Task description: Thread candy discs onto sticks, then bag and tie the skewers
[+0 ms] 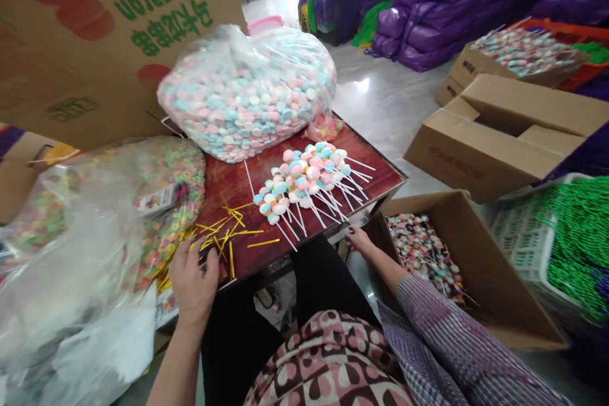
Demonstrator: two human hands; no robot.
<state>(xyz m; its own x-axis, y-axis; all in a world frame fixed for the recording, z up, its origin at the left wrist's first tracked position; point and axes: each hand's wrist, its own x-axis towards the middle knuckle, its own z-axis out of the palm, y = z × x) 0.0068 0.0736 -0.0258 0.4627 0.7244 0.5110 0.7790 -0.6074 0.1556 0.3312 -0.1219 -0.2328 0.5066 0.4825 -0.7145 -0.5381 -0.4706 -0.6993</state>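
My left hand [193, 276] lies at the table's front left edge with its fingers apart, over a scatter of gold twist ties [231, 228]. Nothing shows in its grasp. Beside the front right corner, my right hand [360, 242] hangs low with loosely bent fingers and no visible object in them. Between the hands, a pile of marshmallow skewers [309, 174] rests on the red-brown table [266, 257]. Their pastel pink, blue and white sweets point away from me, and their white sticks point toward me. A lone white stick [248, 177] lies behind the ties.
Behind the skewers stands a big clear bag of pastel marshmallows [247, 95]. A bag of colourful ring-shaped pieces [176, 203] is at left. An open carton [476, 266] of wrapped sticks sits on the floor at right, near a white basket [523, 235] with green strands.
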